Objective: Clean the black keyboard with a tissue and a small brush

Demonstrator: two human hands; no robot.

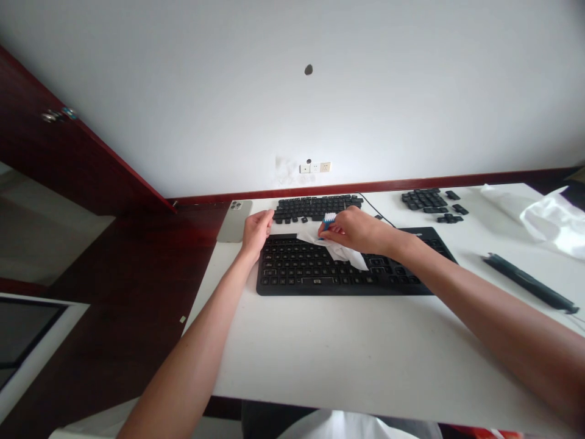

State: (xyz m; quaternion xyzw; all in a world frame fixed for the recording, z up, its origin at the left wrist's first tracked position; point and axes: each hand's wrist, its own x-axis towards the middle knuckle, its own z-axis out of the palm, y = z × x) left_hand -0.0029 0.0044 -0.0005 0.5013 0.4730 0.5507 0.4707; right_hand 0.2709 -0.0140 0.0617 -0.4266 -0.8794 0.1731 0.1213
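My right hand (pixel 351 230) grips a small brush with a blue-and-white head (pixel 328 221), held over a white cloth (pixel 347 257) lying on a black keyboard (pixel 311 268). My left hand (pixel 257 231) rests at the keyboard's upper left corner, with nothing visible in it. Its fingertips sit beside a block of loose black keycaps (pixel 317 208) on the white table (pixel 347 347). The cloth and my right hand hide the middle of the keyboard's upper rows.
More black keycaps (pixel 425 200) lie at the back right, near a crumpled white plastic bag (pixel 555 222). A long black strip (pixel 528 281) lies on the right. A smartphone (pixel 234 221) sits at the back left, with a black cable (pixel 377 210) behind the keyboard.
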